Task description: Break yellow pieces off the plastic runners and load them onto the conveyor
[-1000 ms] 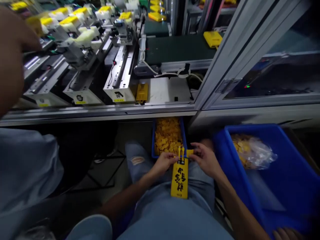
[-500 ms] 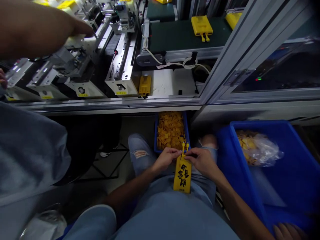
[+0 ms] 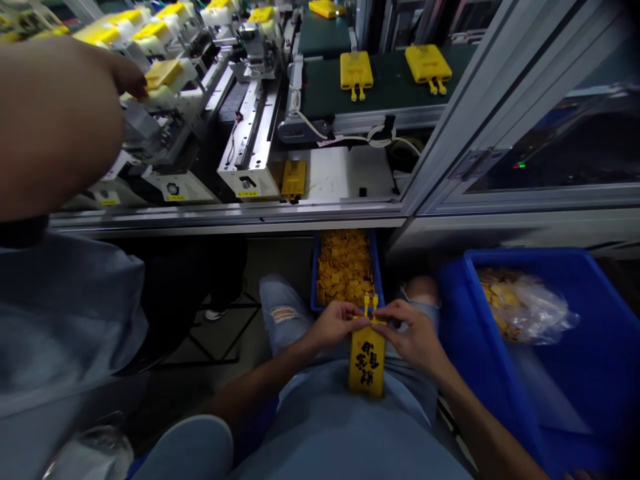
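Note:
A yellow power bank (image 3: 367, 363) with black characters rests upright against my lap, its two short cables (image 3: 371, 303) pointing away from me. My left hand (image 3: 341, 325) pinches its top edge at the left, thumb and fingertips closed beside the cable roots. From the other side, my right hand (image 3: 411, 333) grips the same edge, its fingers near the right cable. What lies right between the fingertips is too small to make out. Just beyond the cables stands a blue bin (image 3: 316, 277) full of small flat yellow pieces (image 3: 345, 267).
A co-worker's arm (image 3: 65, 120) reaches over the machine fixtures at left, its hand at a yellow power bank (image 3: 164, 73). Two power banks (image 3: 356, 70) lie on the green conveyor (image 3: 320, 93). Another power bank (image 3: 293, 179) sits below it. A large blue bin (image 3: 590, 360) holding a plastic bag (image 3: 537, 310) is at right.
Power banks on the conveyor have moved left. My fingers have shifted slightly along the held power bank's top edge. The co-worker's hand has moved left, uncovering power banks on the fixtures.

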`<action>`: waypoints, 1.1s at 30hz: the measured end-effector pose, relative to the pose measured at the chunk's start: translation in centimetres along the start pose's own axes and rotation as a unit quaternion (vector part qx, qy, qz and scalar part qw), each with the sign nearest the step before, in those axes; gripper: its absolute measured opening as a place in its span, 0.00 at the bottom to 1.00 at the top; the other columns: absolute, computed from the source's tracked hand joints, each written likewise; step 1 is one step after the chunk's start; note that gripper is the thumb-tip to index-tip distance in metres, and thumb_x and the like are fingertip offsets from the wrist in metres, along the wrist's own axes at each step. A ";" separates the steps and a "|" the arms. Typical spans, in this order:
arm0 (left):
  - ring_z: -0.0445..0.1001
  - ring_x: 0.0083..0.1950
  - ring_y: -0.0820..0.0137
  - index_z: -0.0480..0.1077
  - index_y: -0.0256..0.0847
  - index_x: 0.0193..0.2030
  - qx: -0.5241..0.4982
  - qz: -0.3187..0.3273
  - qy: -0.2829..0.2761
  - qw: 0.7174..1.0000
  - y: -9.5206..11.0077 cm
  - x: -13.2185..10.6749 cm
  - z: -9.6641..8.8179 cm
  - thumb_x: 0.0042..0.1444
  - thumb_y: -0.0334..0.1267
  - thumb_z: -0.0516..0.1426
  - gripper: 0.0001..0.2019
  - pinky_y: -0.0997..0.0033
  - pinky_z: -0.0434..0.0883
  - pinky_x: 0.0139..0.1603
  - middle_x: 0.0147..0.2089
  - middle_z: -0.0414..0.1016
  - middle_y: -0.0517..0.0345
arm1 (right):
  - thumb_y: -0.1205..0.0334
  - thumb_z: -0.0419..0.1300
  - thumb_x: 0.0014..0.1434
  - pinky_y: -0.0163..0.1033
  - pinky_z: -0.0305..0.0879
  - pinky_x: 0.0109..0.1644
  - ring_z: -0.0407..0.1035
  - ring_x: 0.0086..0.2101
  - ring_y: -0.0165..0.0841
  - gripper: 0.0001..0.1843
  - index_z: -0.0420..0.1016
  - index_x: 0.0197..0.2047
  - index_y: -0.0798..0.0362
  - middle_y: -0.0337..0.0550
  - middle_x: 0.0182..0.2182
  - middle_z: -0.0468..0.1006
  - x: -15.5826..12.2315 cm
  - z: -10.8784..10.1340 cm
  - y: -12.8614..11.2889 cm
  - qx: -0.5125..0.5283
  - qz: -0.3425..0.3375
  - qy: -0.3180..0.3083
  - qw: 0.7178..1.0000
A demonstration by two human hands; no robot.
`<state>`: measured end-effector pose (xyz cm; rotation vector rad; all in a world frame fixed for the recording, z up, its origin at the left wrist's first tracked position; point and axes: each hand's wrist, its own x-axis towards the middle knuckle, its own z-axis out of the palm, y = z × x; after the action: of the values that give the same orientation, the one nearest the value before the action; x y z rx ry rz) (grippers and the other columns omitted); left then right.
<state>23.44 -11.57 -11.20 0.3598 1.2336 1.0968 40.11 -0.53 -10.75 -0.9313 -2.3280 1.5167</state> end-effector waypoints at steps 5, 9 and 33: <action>0.67 0.28 0.76 0.72 0.34 0.30 0.027 -0.014 -0.091 0.995 2.1 -2.2 -0.7 0.39 0.42 0.69 0.16 0.77 0.60 0.31 0.27 0.72 0.60 | 0.48 0.64 0.53 0.32 0.51 0.26 0.55 0.23 0.26 0.18 0.67 0.27 0.54 0.35 0.22 0.64 -0.4 1.0 -0.9 0.176 0.115 -0.155 0.965; 0.68 0.33 0.74 0.74 0.36 0.31 0.064 0.003 -0.112 0.992 2.5 -4.0 -0.6 0.43 0.32 0.64 0.07 0.78 0.62 0.34 0.30 0.73 0.61 | 0.52 0.64 0.51 0.32 0.45 0.26 0.49 0.23 0.24 0.21 0.58 0.22 0.53 0.31 0.20 0.57 -0.7 2.5 -2.0 0.215 0.100 -0.190 0.953; 0.73 0.51 0.67 0.69 0.35 0.46 0.509 0.471 0.214 0.688 19.4 -0.5 -10.3 0.52 0.28 0.57 0.13 0.68 0.69 0.53 0.51 0.74 0.48 | 0.72 0.53 0.57 0.42 0.71 0.44 0.76 0.41 0.45 0.15 0.81 0.37 0.60 0.60 0.37 0.81 11.9 12.0 9.3 -0.376 0.049 -0.108 0.919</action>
<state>5.25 -5.99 -0.19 1.8512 2.1276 1.2421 28.63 0.26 -26.19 -1.0760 -3.1467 0.7385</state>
